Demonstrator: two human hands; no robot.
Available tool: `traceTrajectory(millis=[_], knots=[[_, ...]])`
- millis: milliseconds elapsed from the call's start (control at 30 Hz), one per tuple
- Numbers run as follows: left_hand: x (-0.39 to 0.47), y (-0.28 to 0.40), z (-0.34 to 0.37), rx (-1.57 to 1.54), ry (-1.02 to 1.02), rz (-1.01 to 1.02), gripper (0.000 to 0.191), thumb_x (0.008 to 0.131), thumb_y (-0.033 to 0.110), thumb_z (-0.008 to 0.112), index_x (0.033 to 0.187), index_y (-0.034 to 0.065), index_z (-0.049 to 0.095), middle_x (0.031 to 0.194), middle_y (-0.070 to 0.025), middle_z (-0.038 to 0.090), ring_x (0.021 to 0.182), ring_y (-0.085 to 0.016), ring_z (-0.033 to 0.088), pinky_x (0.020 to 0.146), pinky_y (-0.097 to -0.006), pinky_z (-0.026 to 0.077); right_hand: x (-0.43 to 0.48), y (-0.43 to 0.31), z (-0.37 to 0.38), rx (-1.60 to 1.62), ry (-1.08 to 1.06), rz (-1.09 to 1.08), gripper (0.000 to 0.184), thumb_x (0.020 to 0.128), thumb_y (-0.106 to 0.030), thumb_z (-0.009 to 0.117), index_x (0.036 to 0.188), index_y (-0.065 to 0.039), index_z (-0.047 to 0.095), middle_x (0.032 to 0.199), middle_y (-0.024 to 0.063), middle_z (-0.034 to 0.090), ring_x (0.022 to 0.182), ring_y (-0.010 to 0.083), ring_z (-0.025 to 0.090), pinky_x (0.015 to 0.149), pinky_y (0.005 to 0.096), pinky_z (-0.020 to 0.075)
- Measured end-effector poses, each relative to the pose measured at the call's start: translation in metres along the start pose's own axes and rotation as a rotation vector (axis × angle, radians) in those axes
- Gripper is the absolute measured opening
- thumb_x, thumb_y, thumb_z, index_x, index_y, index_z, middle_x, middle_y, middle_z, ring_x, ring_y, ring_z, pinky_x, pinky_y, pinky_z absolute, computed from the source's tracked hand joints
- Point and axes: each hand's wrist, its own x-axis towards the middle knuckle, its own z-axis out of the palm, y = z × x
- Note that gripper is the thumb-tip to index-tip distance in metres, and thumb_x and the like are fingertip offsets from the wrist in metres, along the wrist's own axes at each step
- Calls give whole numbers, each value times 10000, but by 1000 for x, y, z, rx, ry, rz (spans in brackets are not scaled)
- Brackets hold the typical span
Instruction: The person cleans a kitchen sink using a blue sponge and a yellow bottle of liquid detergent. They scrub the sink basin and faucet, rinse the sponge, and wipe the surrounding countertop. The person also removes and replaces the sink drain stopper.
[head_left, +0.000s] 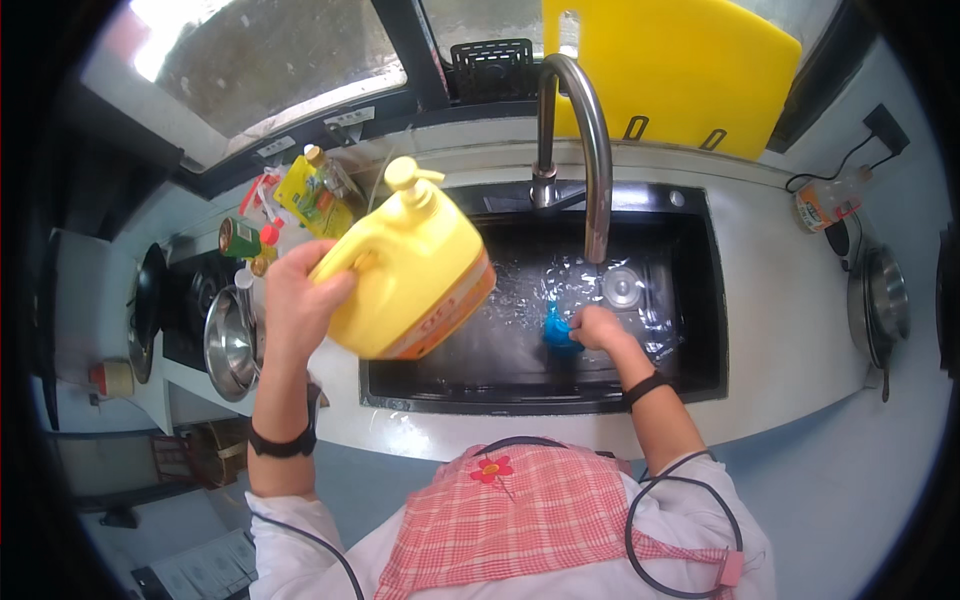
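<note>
My left hand grips the handle of a large yellow pump-top detergent jug. The jug is tilted, raised over the left part of the black sink, and its pump head points up and away from me. Low over the sink, the fingers of my right hand pinch a small blue object; whether it is a scoop, a cup or a cloth I cannot tell. Rippling water lies on the sink floor around the round metal drain. The curved steel faucet arches over the sink beyond my right hand.
A yellow cutting board stands upright behind the faucet. Bottles and a yellow pouch crowd the left counter, near a steel bowl. On the right are a plastic bottle and steel pans.
</note>
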Motion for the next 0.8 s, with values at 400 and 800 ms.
traceTrajectory(millis=[400, 800], knots=[[162, -19, 68, -1, -66, 234, 299, 782, 78, 701, 1058, -21, 756, 898, -43, 763, 806, -92, 684, 765, -258, 544, -46, -6, -4, -69, -9, -47, 195, 881, -230, 719, 1021, -101, 762, 1041, 166, 731, 1017, 380, 686, 884, 484, 547], [221, -34, 86, 382, 84, 723, 238, 731, 119, 682, 956, 79, 750, 890, -64, 730, 887, -272, 646, 895, -374, 496, -47, -13, -2, -130, -64, -89, 193, 858, -78, 610, 971, -81, 766, 1075, 155, 736, 1031, 361, 702, 888, 463, 565]])
